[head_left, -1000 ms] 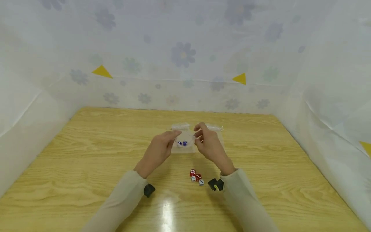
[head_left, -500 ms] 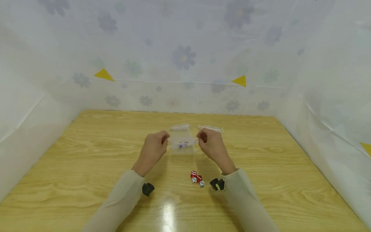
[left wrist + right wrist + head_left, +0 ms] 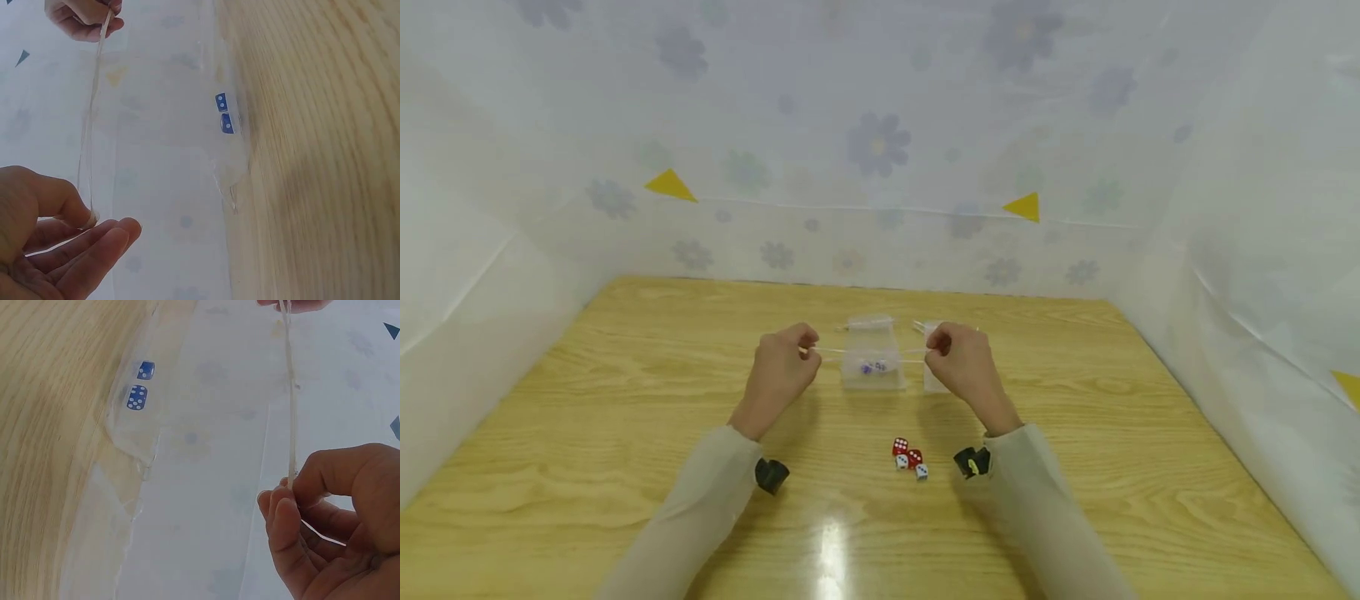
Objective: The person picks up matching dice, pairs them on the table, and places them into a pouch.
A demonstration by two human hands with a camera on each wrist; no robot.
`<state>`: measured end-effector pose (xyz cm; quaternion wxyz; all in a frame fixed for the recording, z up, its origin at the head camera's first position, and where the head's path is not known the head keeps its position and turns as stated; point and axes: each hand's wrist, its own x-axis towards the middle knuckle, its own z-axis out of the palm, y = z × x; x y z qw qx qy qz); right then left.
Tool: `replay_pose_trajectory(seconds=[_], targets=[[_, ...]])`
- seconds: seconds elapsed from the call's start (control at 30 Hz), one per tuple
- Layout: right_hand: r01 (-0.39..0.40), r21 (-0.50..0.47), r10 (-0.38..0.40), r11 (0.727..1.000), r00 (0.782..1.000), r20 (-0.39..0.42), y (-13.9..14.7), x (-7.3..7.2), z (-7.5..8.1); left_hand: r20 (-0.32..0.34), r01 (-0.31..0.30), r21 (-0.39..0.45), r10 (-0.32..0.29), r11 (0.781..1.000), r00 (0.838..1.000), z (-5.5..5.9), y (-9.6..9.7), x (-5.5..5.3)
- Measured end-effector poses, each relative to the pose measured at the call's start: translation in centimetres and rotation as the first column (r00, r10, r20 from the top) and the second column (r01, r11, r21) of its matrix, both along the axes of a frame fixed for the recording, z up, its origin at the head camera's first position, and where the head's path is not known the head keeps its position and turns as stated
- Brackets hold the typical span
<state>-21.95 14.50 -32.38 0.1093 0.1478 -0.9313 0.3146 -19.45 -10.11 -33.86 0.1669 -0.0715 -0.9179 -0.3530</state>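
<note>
Makeshift curtained booth [image 3: 1262,167] round table [image 3: 587,400]; whether home, lab or workshop, cannot tell. Table top wood-grained, glossy, with glare patch [image 3: 831,554]. Flower-print sheet [image 3: 820,108] behind far edge, corner to corner; pale side sheeting [image 3: 467,192] along left and right edges. Yellow triangles [image 3: 672,185] on sheet. Black wrist-worn devices [image 3: 772,476] fit recording setup

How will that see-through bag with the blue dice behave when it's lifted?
Probably floppy: the bag is thin enough to see through and its edge looks crumpled. Likely bottom-heavy, since the blue dice sit together low inside it. Light overall, I'd guess, as only two dice show in it.
</note>
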Motion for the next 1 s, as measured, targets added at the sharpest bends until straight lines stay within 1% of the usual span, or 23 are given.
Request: replay_pose_trajectory(seconds=[0.13, 0.23, 0.3, 0.37, 0.5, 0.6, 0.67, 0.77, 0.87, 1.0], targets=[[0.033, -0.003, -0.033, 0.999, 0.999, -0.006, 0.8, -0.3, -0.1, 0.005, -0.02, -0.011, 0.02, 1.0, 1.0, 0.0, -0.7, -0.3], [0.057, -0.005, -0.057, 0.998, 0.998, -0.021, 1.3, -0.5, -0.2, 0.025, -0.044, -0.009, 0.044, 0.999, 0.999, 0.0, -1.3, -0.4], [0.061, -0.005, -0.061, 0.998, 0.998, -0.03, 1.4, -0.6, -0.3, 0.039, -0.049, 0.0, 0.049, 0.999, 0.998, 0.0, -1.6, -0.4], [0.054, -0.006, -0.054, 0.999, 0.998, -0.035, 1.5, -0.7, -0.4, 0.038, -0.046, 0.002, 0.046, 0.999, 0.998, 0.0, -1.7, -0.4], [0.049, -0.009, -0.05, 0.999, 0.997, -0.059, 1.5, -1.1, -0.2, -0.014, -0.052, -0.028, 0.052, 0.998, 0.999, 0.2, -1.8, -0.6], [0.054, -0.008, -0.054, 0.999, 0.995, -0.088, 1.4, -1.6, 0.2, -0.057, -0.059, -0.049, 0.056, 0.997, 0.997, 0.5, -1.9, -1.0], [0.054, -0.012, -0.055, 0.998, 0.993, -0.108, 1.3, -2.1, 0.6, -0.072, -0.059, -0.05, 0.055, 0.997, 0.996, 0.8, -2.0, -1.4], [0.049, -0.022, -0.052, 0.999, 0.988, -0.143, 1.1, -3.0, 1.2, -0.082, -0.063, -0.048, 0.059, 0.997, 0.995, 1.6, -2.2, -2.1], [0.047, -0.02, -0.05, 0.999, 0.983, -0.175, 0.6, -3.6, 1.7, -0.094, -0.074, -0.051, 0.069, 0.996, 0.993, 2.8, -2.6, -2.6], [0.027, -0.026, -0.031, 0.999, 0.982, -0.185, -0.4, -4.1, 2.8, -0.127, -0.098, -0.065, 0.089, 0.993, 0.988, 4.3, -3.7, -2.9]])
